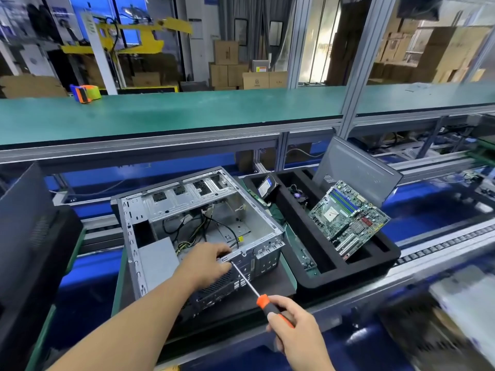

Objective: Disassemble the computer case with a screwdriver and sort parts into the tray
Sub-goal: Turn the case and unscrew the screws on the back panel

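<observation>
- On the case's (198,231) near rim, the left hand (206,261) grips the metal edge: its fingers (223,249) curl over the top into the case and its thumb lies on the outer wall.
- Just right of that thumb, the screwdriver (257,291) tip meets the case's near wall; its shaft slants from there down to the right hand (293,324), in front of the case.
- At the tip, whether it sits on a screw is too small to tell; part of the handle is hidden in the right palm.
- Right-hand fingers wrap tightly round the orange-and-black handle.
- Right of the case sits the black tray (348,274), holding a motherboard (348,218) tilted across its slots, a fan (298,195) and a drive (265,187).
- Behind the motherboard, farther from the case, a grey panel (356,170) leans.
</observation>
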